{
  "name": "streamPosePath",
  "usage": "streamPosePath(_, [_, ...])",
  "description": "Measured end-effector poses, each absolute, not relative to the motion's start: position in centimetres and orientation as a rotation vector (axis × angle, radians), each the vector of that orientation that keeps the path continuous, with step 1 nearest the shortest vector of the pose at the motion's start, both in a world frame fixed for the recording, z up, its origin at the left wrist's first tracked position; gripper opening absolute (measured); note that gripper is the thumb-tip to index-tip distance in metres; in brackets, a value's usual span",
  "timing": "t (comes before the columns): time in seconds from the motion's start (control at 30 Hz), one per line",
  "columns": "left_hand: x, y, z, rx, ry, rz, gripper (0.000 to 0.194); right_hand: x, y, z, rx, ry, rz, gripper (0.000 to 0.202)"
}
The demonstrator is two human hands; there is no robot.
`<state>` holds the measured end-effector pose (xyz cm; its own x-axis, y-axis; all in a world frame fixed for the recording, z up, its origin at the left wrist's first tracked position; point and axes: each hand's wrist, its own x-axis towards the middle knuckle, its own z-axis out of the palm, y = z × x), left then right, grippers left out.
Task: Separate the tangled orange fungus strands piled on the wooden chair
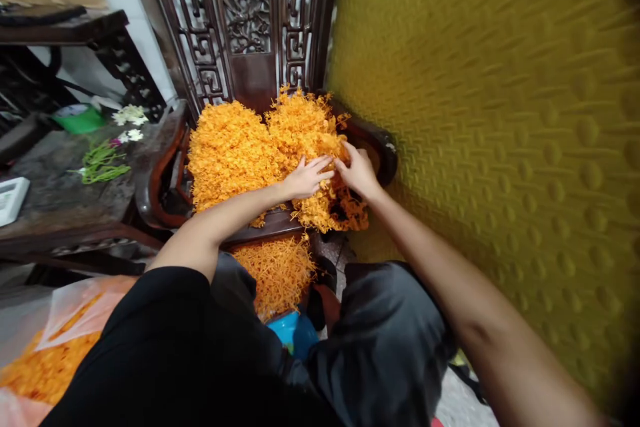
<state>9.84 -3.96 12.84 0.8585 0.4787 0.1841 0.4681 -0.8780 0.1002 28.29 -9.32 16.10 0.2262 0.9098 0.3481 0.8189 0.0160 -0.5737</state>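
Chair: orange flowers heaped on the seat; the right-hand pile overhangs the front edge near the right corner.
Left hand: on that pile, fingers spread.
Right hand: beside it, fingers curved; whether anything is held cannot be told.
Handling: light fingertips, working inward from the front edge, should limit bruising and spillage.

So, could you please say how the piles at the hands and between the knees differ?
The upper pile looks fluffy and bright; the lower pile looks stringy and duller. The left hand and right hand are at the upper pile, not the lower pile. The upper pile rests on the seat; the lower pile sits below it. Both are orange.
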Motion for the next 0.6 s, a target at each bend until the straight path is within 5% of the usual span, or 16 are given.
streamPosePath(0.17, [9.0,-6.3,14.1,2.557,0.942,0.772,0.057,29.5,-8.5,16.3,-1.848,-1.56,0.225,0.038])
streamPosePath(0.33, [8.7,-5.3,17.5,2.479,1.141,0.974,0.064,30.1,-8.5,17.8,-1.746,-1.355,0.033,0.041])
streamPosePath(0.6, [9.5,-4.8,13.3,2.737,1.046,0.252,0.107,28.3,-9.8,21.3,-1.52,-1.135,-0.257,0.053])
